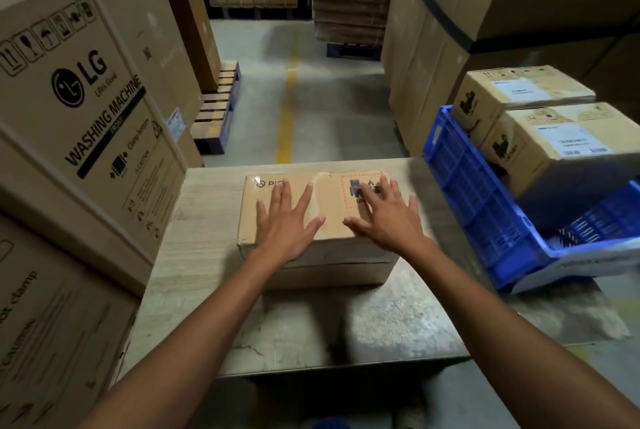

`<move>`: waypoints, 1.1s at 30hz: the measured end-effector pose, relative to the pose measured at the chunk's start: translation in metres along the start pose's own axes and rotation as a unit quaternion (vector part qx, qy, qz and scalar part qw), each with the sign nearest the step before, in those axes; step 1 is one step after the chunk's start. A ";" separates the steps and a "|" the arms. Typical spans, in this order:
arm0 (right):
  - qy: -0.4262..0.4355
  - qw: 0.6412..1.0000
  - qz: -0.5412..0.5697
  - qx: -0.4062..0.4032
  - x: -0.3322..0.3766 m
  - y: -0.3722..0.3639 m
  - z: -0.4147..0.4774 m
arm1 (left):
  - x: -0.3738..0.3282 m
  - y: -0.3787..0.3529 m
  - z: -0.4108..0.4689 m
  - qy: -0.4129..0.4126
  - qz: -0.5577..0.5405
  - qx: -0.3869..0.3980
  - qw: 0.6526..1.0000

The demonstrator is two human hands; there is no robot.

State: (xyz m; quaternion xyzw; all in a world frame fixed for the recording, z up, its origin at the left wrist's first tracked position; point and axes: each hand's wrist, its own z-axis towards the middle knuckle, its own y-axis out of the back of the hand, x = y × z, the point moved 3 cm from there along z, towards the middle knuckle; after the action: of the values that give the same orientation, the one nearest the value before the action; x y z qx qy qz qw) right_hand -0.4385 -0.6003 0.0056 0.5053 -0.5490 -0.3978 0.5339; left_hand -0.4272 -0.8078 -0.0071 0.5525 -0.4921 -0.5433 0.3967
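Note:
A taped cardboard box [329, 262] lies on a worn table [311, 335] in front of me. It carries a red-framed label at its top right and clear tape down the middle. My left hand [287, 220] lies flat on the left half of the box top, fingers spread and straight. On the right half, my right hand [388, 217] rests with fingers spread, partly covering the label. Neither hand holds anything.
A blue plastic crate [485, 207] tilts at the table's right, carrying two labelled cardboard boxes [554, 141]. Tall washing-machine cartons [79, 110] stand close on the left. More stacked cartons [433, 58] line the right. A concrete aisle with a yellow line [287, 117] runs ahead.

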 end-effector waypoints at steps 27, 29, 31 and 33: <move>-0.241 0.873 0.387 -0.172 -0.018 0.016 -0.010 | 0.050 0.053 -0.003 0.192 -0.375 -0.216 0.881; -0.256 0.868 0.386 -0.181 -0.019 0.015 -0.010 | 0.053 0.053 -0.004 0.185 -0.414 -0.240 0.858; -0.284 0.854 0.399 -0.176 -0.019 0.013 -0.010 | 0.055 0.044 -0.007 0.179 -0.461 -0.253 0.832; -0.303 0.836 0.419 -0.181 -0.017 0.009 -0.013 | 0.058 0.025 -0.012 0.175 -0.498 -0.255 0.810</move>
State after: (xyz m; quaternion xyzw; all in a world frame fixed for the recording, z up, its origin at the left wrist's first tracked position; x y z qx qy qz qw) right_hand -0.4282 -0.5807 0.0124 -0.0251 -0.7608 -0.3613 0.5385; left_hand -0.4223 -0.8701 0.0065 0.6864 0.0847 -0.6669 0.2774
